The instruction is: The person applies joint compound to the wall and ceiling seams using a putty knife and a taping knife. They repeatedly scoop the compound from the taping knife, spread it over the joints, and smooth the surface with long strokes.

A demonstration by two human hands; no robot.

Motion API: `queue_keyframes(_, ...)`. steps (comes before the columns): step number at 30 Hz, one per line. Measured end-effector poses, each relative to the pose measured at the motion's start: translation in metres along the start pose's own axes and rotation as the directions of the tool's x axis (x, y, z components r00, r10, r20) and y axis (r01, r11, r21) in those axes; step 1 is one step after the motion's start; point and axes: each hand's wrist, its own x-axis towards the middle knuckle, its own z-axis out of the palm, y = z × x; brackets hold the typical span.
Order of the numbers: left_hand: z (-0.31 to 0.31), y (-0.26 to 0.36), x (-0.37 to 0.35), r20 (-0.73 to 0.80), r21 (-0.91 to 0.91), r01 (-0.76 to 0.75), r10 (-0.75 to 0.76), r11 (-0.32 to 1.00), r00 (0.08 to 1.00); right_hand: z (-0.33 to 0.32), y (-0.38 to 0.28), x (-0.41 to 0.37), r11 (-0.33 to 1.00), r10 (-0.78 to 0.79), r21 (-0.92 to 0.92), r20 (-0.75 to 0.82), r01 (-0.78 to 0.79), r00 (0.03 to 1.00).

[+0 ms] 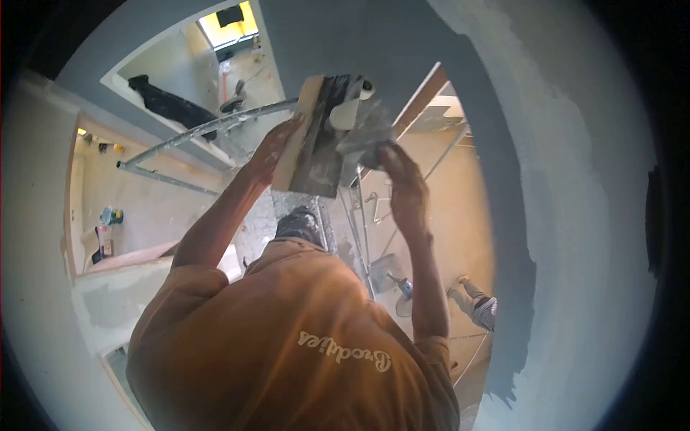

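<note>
My left hand (pixel 277 147) is closed on the near edge of a wide filling blade (pixel 316 154), a flat metal sheet with a pale strip along one side. White compound (pixel 345 115) lies in a lump on its upper right part. At the right, my right hand (pixel 406 179) grips a smaller putty knife (pixel 368 144), blurred by motion. Its blade reaches the right side of the wide blade, near the compound; whether they touch cannot be made out.
Curved metal rails (pixel 208 129) and thin poles surround a spattered platform (pixel 262 223). Far below at the right is another person (pixel 476 305), near a mixing tool (pixel 404 287). A grey-patched wall (pixel 510 179) curves along the right. Doorways open at the left.
</note>
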Motion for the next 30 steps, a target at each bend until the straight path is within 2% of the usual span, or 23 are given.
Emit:
queue_keyframes(1,0.02,0.021,-0.009,0.21,0.151,-0.197,0.163,0.969,0.964,0.012,0.02,0.003,0.996,-0.084,-0.038,-0.075,0.081,0.994)
queue_keyframes(2,0.001,0.025,-0.005,0.168,0.168,-0.189,0.161,0.967,0.972,0.013,0.019,0.012,0.998,-0.07,-0.012,-0.077,0.069,0.995)
queue_keyframes(3,-0.029,0.031,0.009,0.135,0.211,-0.24,0.215,0.948,0.967,0.019,0.016,0.02,0.979,0.095,0.19,-0.104,-0.074,0.99)
queue_keyframes(4,-0.059,0.044,0.022,0.11,0.255,-0.287,0.267,0.923,0.957,0.019,0.015,0.027,0.964,0.125,0.248,-0.113,-0.094,0.986)
queue_keyframes(5,-0.08,0.066,0.03,0.028,0.296,-0.23,0.233,0.927,0.972,0.019,0.018,0.036,0.98,0.016,0.197,-0.161,0.016,0.987)
queue_keyframes(6,-0.091,0.086,0.036,-0.049,0.327,-0.175,0.202,0.929,0.978,0.023,0.02,0.041,0.99,0.036,0.139,-0.184,-0.011,0.982)
queue_keyframes(7,-0.1,0.105,0.037,0.095,0.335,-0.346,0.334,0.876,0.938,0.025,0.021,0.045,0.984,0.105,0.163,-0.172,-0.077,0.979)
queue_keyframes(8,-0.126,0.118,0.047,0.062,0.385,-0.388,0.396,0.838,0.916,0.027,0.023,0.049,0.973,0.173,0.181,-0.162,-0.143,0.971)
queue_keyframes(10,-0.136,0.152,0.06,0.154,0.335,-0.352,0.317,0.874,0.936,0.033,0.029,0.06,0.958,0.229,0.208,-0.152,-0.195,0.962)
queue_keyframes(11,-0.126,0.164,0.061,0.079,0.332,-0.359,0.353,0.872,0.932,0.038,0.036,0.068,0.959,0.223,0.213,-0.151,-0.189,0.963)
queue_keyframes(16,-0.152,0.177,0.09,0.068,0.398,-0.404,0.412,0.824,0.908,0.066,0.08,0.098,0.932,0.254,0.294,-0.117,-0.211,0.96)
queue_keyframes(18,-0.156,0.176,0.095,0.044,0.476,-0.402,0.435,0.782,0.899,0.07,0.092,0.1,0.693,0.549,0.51,0.084,-0.509,0.832)
queue_keyframes(19,-0.162,0.169,0.098,-0.059,0.443,-0.368,0.436,0.817,0.898,0.071,0.101,0.097,0.562,0.612,0.582,0.185,-0.588,0.769)
queue_keyframes(20,-0.184,0.16,0.101,-0.04,0.433,-0.375,0.433,0.82,0.901,0.066,0.096,0.102,0.569,0.619,0.58,0.164,-0.583,0.768)
queue_keyframes(21,-0.214,0.151,0.104,-0.128,0.482,-0.288,0.392,0.827,0.911,0.064,0.083,0.113,0.314,0.637,0.79,0.236,-0.526,0.734)
queue_keyframes(22,-0.233,0.145,0.114,-0.215,0.526,-0.198,0.355,0.827,0.91,0.062,0.076,0.12,0.022,0.623,0.911,0.31,-0.412,0.718)
queue_keyframes(23,-0.23,0.141,0.119,-0.153,0.778,-0.127,0.381,0.615,0.912,0.064,0.084,0.113,-0.057,0.662,0.913,0.338,-0.404,0.669)
queue_keyframes(24,-0.218,0.14,0.118,-0.075,0.945,-0.064,0.404,0.322,0.912,0.061,0.087,0.113,-0.1,0.568,0.911,0.383,-0.401,0.728)
queue_keyframes(25,-0.176,0.146,0.124,-0.183,0.666,-0.159,0.366,0.729,0.913,0.06,0.08,0.117,-0.143,0.6,0.904,0.402,-0.402,0.692)
queue_keyframes(26,-0.137,0.152,0.131,-0.25,0.216,-0.211,0.263,0.953,0.932,0.062,0.069,0.121,-0.189,0.628,0.895,0.426,-0.404,0.651)
queue_keyframes(28,-0.142,0.145,0.148,-0.371,0.059,-0.135,0.147,0.989,0.917,0.07,0.053,0.122,-0.303,0.646,0.892,0.45,-0.334,0.617)
queue_keyframes(29,-0.136,0.142,0.154,-0.401,0.075,-0.151,0.169,0.986,0.9,0.077,0.064,0.118,-0.372,0.492,0.857,0.508,-0.356,0.708)
queue_keyframes(30,-0.128,0.141,0.16,-0.38,0.074,-0.157,0.173,0.985,0.908,0.079,0.052,0.131,-0.392,0.356,0.851,0.492,-0.351,0.795)
